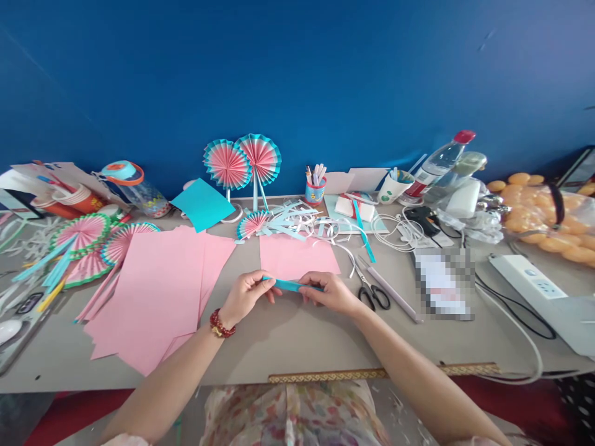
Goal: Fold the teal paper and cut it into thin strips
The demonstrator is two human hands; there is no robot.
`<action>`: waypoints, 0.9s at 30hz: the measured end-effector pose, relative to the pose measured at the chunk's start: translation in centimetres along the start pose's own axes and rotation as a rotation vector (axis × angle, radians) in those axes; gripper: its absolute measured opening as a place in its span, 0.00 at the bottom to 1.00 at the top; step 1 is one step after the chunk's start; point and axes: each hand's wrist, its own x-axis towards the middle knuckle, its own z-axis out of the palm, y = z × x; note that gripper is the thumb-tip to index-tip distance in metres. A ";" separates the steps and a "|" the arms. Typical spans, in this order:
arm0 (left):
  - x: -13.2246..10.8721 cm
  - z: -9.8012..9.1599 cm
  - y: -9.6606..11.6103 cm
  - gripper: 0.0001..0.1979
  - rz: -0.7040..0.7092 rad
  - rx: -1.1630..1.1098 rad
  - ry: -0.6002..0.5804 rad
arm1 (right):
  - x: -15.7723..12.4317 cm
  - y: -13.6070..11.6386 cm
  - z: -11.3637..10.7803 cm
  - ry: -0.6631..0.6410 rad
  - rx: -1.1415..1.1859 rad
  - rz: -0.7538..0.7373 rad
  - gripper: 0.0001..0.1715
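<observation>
A narrow blue paper strip (pixel 289 285) is held level between my two hands over the near part of the table. My left hand (pixel 248 294) pinches its left end, with a red bead bracelet on the wrist. At the other end, my right hand (pixel 331 292) grips the strip between thumb and fingers. Just behind the hands lies a pink paper sheet (pixel 300 254). Black-handled scissors (pixel 373 291) rest right of my right hand, beside a pale lilac stick (pixel 395 294). Larger pink sheets (pixel 158 285) are spread to the left of my left hand.
Folded paper fans (pixel 227 164) lean on the blue wall, with white paper scraps (pixel 292 217) below. A turquoise sheet (pixel 203 204), a pen cup (pixel 315 189) and a plastic bottle (pixel 434 167) stand behind. A power strip (pixel 534 279) and cables lie right; more fans (pixel 83 238) lie left.
</observation>
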 end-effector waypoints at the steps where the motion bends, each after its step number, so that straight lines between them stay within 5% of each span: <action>1: 0.0 0.1 0.0 0.13 -0.001 -0.008 -0.011 | 0.0 -0.1 0.0 0.011 0.000 -0.004 0.19; 18: 0.0 1.1 -0.1 0.11 -0.016 0.037 -0.006 | 0.1 -0.9 0.8 0.015 -0.112 -0.075 0.19; 27: 0.1 1.1 0.0 0.14 -0.039 -0.006 -0.012 | -0.2 -0.9 0.8 0.133 -0.332 -0.195 0.15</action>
